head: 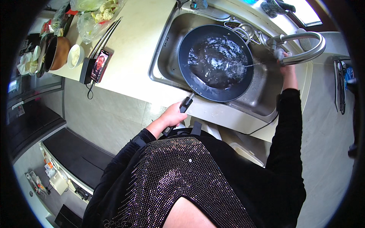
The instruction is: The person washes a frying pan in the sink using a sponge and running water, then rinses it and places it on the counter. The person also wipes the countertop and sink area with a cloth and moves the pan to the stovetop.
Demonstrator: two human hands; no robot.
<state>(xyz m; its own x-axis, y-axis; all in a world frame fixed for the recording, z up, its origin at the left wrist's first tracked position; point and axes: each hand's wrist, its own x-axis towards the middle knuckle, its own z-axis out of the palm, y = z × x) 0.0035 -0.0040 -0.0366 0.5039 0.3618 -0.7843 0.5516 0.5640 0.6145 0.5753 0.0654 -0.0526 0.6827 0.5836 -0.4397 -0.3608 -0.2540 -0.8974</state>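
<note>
A large dark wok (199,88) with water swirling inside rests over the stainless-steel sink (168,61). My left hand (172,114) grips its long black handle (186,105), which points toward my body. A thin stream of water runs into the wok's right side. Up at the curved metal faucet (309,57), my right hand (287,69) is partly hidden behind the spout. Something pale shows by its fingers, too unclear to name; whether the hand holds it or the faucet I cannot tell.
A wire rack (258,38) stands behind the wok. On the counter (137,57) to the left are a smartphone (100,67) playing video, a black stand (87,71), metal tongs (105,35), a white bowl (75,56), a brown pan (61,52) and bagged cauliflower (106,14).
</note>
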